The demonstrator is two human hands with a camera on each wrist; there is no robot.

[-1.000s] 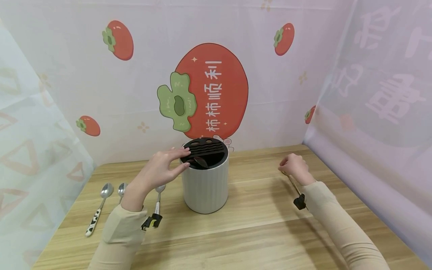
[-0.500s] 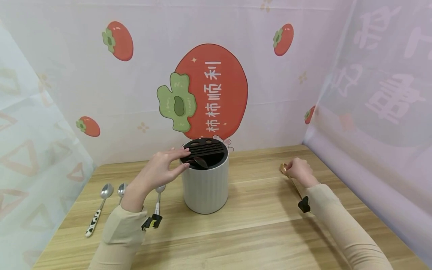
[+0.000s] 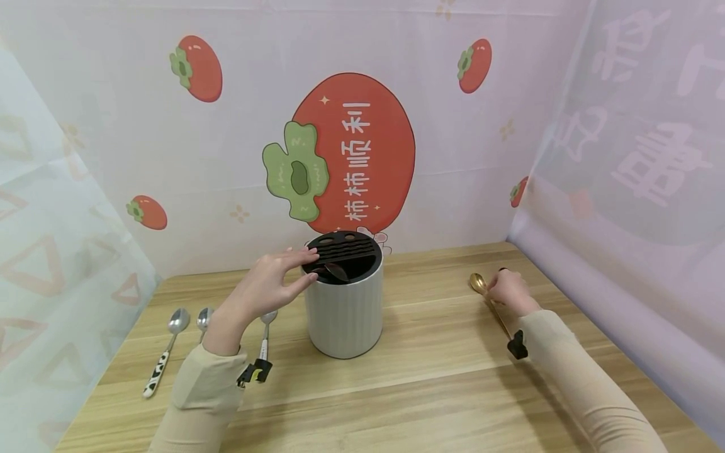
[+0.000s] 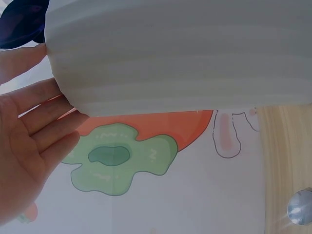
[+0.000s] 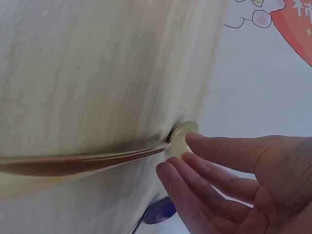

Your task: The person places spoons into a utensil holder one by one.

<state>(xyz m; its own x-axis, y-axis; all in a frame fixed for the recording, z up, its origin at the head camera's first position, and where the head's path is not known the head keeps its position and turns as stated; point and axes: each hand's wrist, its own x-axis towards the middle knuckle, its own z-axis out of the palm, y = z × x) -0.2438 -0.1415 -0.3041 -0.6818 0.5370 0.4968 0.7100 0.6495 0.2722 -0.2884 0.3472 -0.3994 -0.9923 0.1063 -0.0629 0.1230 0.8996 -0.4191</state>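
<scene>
My left hand point(image 3: 270, 284) rests its straight fingers and thumb at the rim of a grey ribbed utensil holder point(image 3: 344, 321) with a black slotted lid. In the left wrist view, those fingers touch the holder's edge, near a dark spoon bowl point(image 4: 22, 22). The head view shows this dark spoon point(image 3: 337, 272) standing in the lid's large front compartment. At the right, a gold spoon point(image 3: 479, 283) lies on the table, its handle running back under my right wrist. Beside its bowl, my right hand point(image 3: 512, 293) has loosely bent fingers, with a gap between thumb and forefinger in the right wrist view.
Several silver spoons lie at the left, one with a black-and-white handle point(image 3: 156, 372); my left arm partly covers the others. Another dark spoon bowl point(image 5: 161, 210) shows beyond my right hand. The wooden table point(image 3: 396, 402) ends at a printed cloth backdrop point(image 3: 453, 201).
My right hand has let go of the gold spoon and shifted right, uncovering its bowl. A dark tip now shows behind that hand. My left hand and the holder have stayed put.
</scene>
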